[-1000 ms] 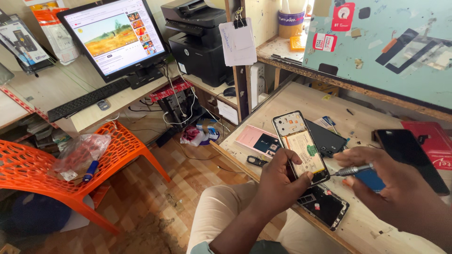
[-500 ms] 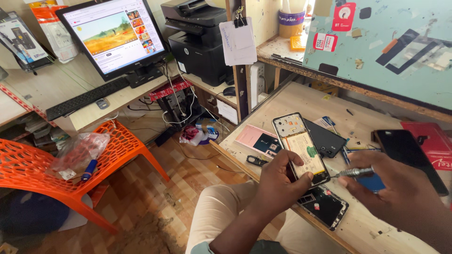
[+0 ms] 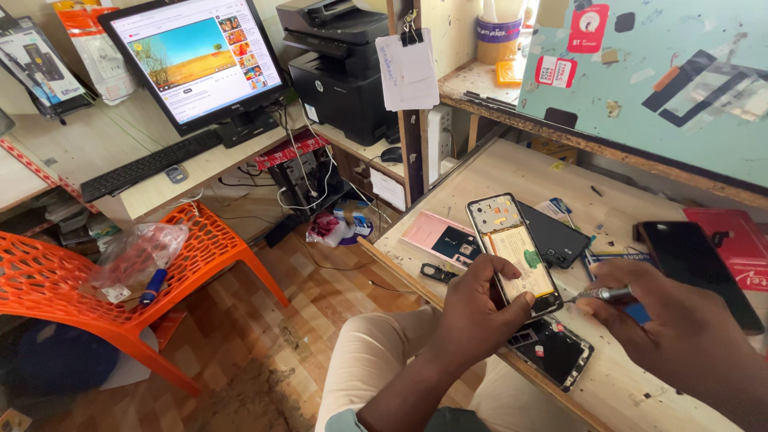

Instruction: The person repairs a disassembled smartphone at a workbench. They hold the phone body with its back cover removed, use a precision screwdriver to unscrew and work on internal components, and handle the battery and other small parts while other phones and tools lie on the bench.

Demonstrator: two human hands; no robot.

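Note:
My left hand (image 3: 478,314) grips an opened phone (image 3: 514,250) with its back cover off, holding it tilted above the wooden workbench (image 3: 512,172). Its battery and circuit board face up. My right hand (image 3: 680,332) holds a small screwdriver (image 3: 602,294) whose tip touches the lower right edge of the phone. A second opened phone body (image 3: 552,350) lies on the bench just below my hands. A black back cover (image 3: 554,236) lies behind the held phone.
A dark phone (image 3: 694,264) and a red packet (image 3: 738,240) lie at the right. A pink card (image 3: 442,237) sits near the bench's left edge. To the left are an orange plastic chair (image 3: 96,288), a monitor (image 3: 196,56), a keyboard (image 3: 148,164) and a black printer (image 3: 340,68).
Both hands, the phone and the screwdriver stay in nearly the same place; the screwdriver tip stays at the phone's lower right edge.

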